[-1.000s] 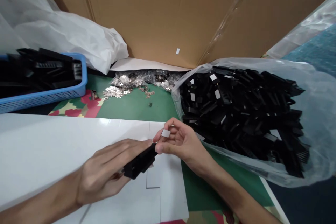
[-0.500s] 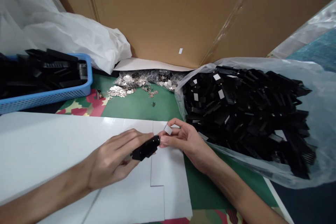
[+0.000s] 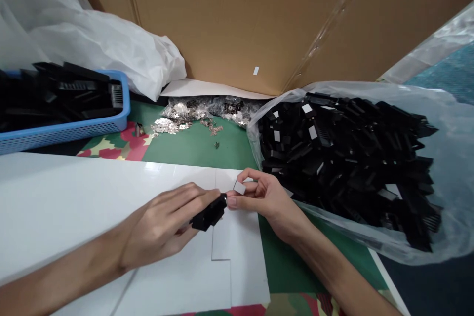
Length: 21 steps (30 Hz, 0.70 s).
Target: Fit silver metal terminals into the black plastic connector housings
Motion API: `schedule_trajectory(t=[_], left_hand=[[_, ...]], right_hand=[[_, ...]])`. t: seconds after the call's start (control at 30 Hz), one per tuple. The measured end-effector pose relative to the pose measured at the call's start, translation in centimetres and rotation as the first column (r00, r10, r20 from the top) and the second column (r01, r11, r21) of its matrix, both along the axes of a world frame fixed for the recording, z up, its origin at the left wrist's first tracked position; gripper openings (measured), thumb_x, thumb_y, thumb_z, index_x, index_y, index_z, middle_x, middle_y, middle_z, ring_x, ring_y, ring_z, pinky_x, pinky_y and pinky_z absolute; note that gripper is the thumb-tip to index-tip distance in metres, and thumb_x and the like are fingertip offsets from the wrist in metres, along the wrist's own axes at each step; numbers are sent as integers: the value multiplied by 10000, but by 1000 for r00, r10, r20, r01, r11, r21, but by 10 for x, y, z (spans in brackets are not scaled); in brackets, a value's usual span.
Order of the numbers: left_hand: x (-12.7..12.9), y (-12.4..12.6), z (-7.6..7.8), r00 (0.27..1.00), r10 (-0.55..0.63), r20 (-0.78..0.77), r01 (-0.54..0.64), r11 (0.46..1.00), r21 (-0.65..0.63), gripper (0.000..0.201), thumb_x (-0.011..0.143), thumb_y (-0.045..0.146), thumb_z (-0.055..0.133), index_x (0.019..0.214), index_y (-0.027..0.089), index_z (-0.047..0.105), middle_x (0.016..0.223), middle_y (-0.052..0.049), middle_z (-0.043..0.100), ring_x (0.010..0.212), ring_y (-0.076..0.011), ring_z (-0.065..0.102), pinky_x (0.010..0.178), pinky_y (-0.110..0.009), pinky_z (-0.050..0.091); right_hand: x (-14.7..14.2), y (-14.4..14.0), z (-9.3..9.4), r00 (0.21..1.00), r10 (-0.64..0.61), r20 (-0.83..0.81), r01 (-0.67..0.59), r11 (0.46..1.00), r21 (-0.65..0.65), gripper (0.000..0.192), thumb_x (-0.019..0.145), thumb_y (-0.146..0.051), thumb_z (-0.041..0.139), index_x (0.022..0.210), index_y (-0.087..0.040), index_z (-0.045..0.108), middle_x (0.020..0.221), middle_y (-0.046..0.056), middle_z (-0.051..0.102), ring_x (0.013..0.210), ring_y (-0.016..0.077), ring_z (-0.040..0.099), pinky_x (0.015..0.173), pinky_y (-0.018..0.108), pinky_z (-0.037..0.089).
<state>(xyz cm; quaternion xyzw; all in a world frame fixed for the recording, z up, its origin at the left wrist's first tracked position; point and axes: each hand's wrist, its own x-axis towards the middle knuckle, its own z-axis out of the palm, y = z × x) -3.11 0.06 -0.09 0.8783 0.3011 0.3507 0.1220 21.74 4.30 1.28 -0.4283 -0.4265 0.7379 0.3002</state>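
My left hand (image 3: 166, 219) is closed around a black plastic part (image 3: 209, 213), a small moulded piece with a stepped edge, held tilted above the white board (image 3: 185, 276). My right hand (image 3: 261, 195) meets the part's far end with its thumb and a fingertip. A small white sticker (image 3: 240, 187) is at the tip of my right index finger, just beside the part. What lies between the right thumb and the finger behind it is hidden.
On the right, a clear plastic bag (image 3: 450, 158) holds many black parts, some with white stickers. A blue basket (image 3: 124, 103) of black parts stands at left. Small metal pieces (image 3: 166, 126) lie at the back, before a cardboard wall (image 3: 222, 24) bearing one white sticker (image 3: 256, 70).
The black part has turned slightly in my left hand. My right hand and the white sticker have shifted a little to the right; the view has also moved slightly.
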Motion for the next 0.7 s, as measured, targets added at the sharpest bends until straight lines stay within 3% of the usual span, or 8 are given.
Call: schedule_trajectory(t=[0.13,0.3,0.7], left_hand=[[4,0,1,1000,16,-16,-15,999,49,647,911,-53,478,1522,156,445,1188,-108,755,1081,-203,737,969,-307,626],[5,-2,-2,998,32,-53,-26,994,106,685,909,-55,466,1565,129,395,1190,-121,762,1075,-207,749,963,-300,629],[13,-3,2,985,76,-154,-42,977,210,571,970,-15,411,1534,68,390,1024,-121,789,943,-220,775,860,-320,652]], right_hand=[[-4,0,-2,1000,-10,-10,9,1000,-28,530,588,-298,997,856,-221,546,841,18,807,711,150,702,768,283,504],[-9,-2,-3,999,-50,13,50,999,-19,585,572,-314,996,856,-243,489,823,2,800,711,156,704,812,314,532],[-23,-13,-7,969,-161,188,135,980,146,368,651,-233,854,713,-229,492,761,-19,693,690,148,619,694,291,506]])
